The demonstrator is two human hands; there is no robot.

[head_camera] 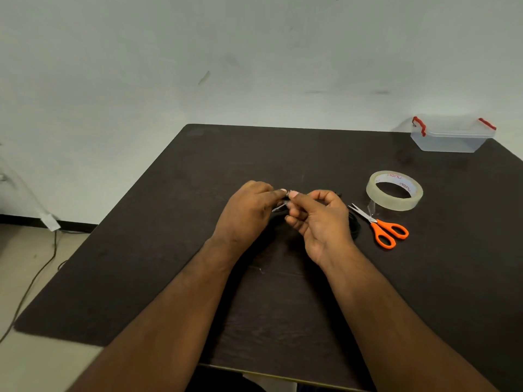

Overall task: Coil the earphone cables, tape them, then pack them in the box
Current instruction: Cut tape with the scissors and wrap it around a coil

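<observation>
Above the middle of the dark table (169, 222), my left hand (246, 213) and my right hand (319, 219) meet fingertip to fingertip. Between them they pinch a small piece of clear tape (280, 207) against a black earphone cable that is mostly hidden by the fingers. A coiled black cable (355, 226) lies on the table just right of my right hand. The clear tape roll (394, 190) sits to the right, and a clear plastic box (450, 138) with red clips stands at the far right corner.
Orange-handled scissors (382, 226) lie just in front of the tape roll, blades pointing left. The table's left edge drops to a floor with a cable (36, 278) running across it. A wall stands close behind the table.
</observation>
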